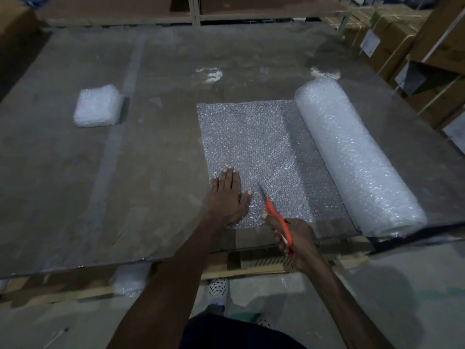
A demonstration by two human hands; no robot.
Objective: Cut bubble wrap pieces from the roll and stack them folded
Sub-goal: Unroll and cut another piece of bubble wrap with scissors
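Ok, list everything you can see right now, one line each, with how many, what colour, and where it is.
Roll: one, clear-white bubble wrap, lying on the table's right side.
Sheet: one, clear, unrolled flat from the roll toward the left.
Stack: one, white folded pieces, far left on the table.
Scissors: one pair, orange handles, blades over the sheet's near edge.
Table: one, grey-brown, glossy top.
Bundle: one, white bubble wrap, under the table's near edge.
Boxes: several, brown cardboard, on shelves at far right.
Shoes: patterned, on the floor below; count unclear.
Left hand: flat, pressing the sheet.
Right hand: grips the scissors.
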